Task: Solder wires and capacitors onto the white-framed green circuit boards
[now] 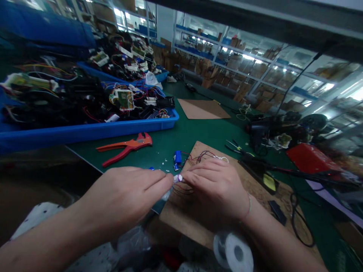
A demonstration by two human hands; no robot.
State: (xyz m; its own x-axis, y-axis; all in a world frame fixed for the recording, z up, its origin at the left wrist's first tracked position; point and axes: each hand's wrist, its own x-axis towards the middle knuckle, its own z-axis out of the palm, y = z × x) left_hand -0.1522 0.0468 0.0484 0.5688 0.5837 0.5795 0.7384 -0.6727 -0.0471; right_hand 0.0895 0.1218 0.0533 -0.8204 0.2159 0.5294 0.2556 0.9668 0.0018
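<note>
Between my two hands is a small white piece with a purple streak (177, 178), perhaps a wire connector; it is too small to name surely. The fingertips of my left hand (134, 190) pinch its left end. My right hand (217, 185) has thumb and fingers closed at its other end, over the edge of a wooden board (187, 223). Just beyond the fingertips lies a blue cylindrical part (177, 157) with thin dark and red wires (202, 155) running onto the board. Red-handled wire strippers (127, 148) rest on the green tabletop beyond my left hand.
Blue trays (136, 126) heaped with wired black assemblies stand at the left and back. A brown cardboard sheet (202, 109) lies behind. To the right are tweezers (233, 145), a yellow sponge (269, 183), a red box (313, 162) and a black cable (295, 223). A white spool (239, 253) sits near my body.
</note>
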